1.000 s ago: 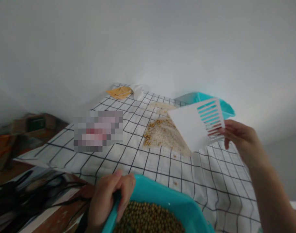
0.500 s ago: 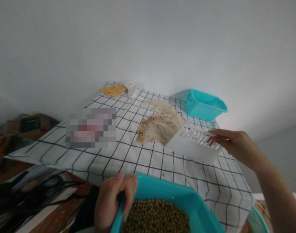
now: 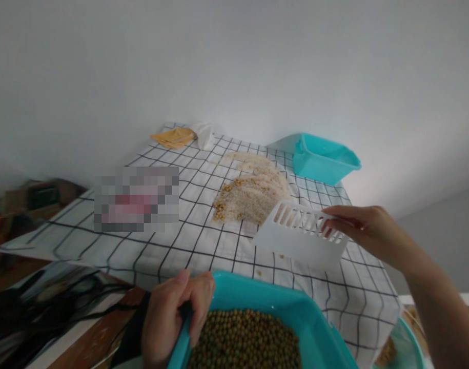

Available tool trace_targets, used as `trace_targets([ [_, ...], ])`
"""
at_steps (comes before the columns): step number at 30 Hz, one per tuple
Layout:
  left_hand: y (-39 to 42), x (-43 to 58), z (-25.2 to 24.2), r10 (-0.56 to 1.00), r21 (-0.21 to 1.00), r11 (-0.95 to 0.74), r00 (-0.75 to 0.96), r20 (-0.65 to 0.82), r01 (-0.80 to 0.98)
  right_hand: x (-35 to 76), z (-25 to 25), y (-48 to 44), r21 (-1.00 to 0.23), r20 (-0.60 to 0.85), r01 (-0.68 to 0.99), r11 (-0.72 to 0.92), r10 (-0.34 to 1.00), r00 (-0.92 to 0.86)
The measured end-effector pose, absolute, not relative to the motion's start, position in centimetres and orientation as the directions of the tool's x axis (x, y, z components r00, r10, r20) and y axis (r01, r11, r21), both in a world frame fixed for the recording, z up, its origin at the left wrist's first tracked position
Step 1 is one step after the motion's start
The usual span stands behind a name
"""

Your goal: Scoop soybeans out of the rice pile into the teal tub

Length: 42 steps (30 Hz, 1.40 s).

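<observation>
My left hand (image 3: 176, 312) is closed round the left rim of a teal basin (image 3: 265, 292) at the bottom of the view, which holds many round greenish-brown beans (image 3: 245, 338). My right hand (image 3: 357, 223) pinches the slotted upper part of a white plastic piece (image 3: 299, 236), tilted over the checked cloth. Beyond the white piece's left end lies a spread pile of pale grains (image 3: 253, 197), with yellow beans (image 3: 221, 207) along its left side. A few loose bits lie between the white piece and the basin.
A teal bin (image 3: 324, 161) stands at the cloth's back right. Yellow cloths (image 3: 175, 137) and a white cloth (image 3: 203, 136) lie at the back left. A blurred-out item (image 3: 136, 200) is on the left. Another teal-rimmed container (image 3: 413, 338) sits below the right edge.
The white piece in my right hand has shifted slightly left and towards me, away from the grain pile. My left hand keeps its grasp on the basin. The view has shifted slightly.
</observation>
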<state>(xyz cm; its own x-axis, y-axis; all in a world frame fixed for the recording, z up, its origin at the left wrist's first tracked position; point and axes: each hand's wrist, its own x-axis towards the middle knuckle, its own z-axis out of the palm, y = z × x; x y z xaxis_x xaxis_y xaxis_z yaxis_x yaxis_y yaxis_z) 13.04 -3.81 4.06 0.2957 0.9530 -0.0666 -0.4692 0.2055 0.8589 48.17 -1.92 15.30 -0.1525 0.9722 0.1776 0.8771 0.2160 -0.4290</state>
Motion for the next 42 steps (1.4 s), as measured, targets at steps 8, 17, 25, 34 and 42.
trace_targets([
  [8, -3.7, 13.5, 3.6, 0.960, 0.826, 0.180, 0.280, -0.029, -0.533, 47.6, 14.4, -2.9, -0.577, 0.059, 0.804, 0.144, 0.989, -0.135],
  [17, -2.8, 13.4, 4.9, 0.950, 0.872, 0.194, 0.308, -0.052, -0.450, 48.0, 12.4, -0.4, -0.800, -0.052, 0.596, 0.076, 0.980, -0.194],
  [25, -3.1, 12.8, 4.0, 0.945, 0.861, 0.222, 0.320, -0.073, -0.458, 45.9, 13.0, 1.1, -0.886, -0.044, 0.454, 0.093, 0.958, -0.283],
  [34, -2.9, 13.2, 4.4, 0.958, 0.854, 0.153, 0.288, -0.004, -0.497, 46.7, 15.6, -1.3, -0.864, 0.080, 0.490, 0.121, 0.991, -0.103],
  [42, -2.3, 9.7, 3.8, 0.972, 0.847, 0.203, 0.203, -0.115, -0.492, 47.0, 13.8, -0.3, -0.896, 0.118, 0.442, 0.044, 0.983, 0.142],
])
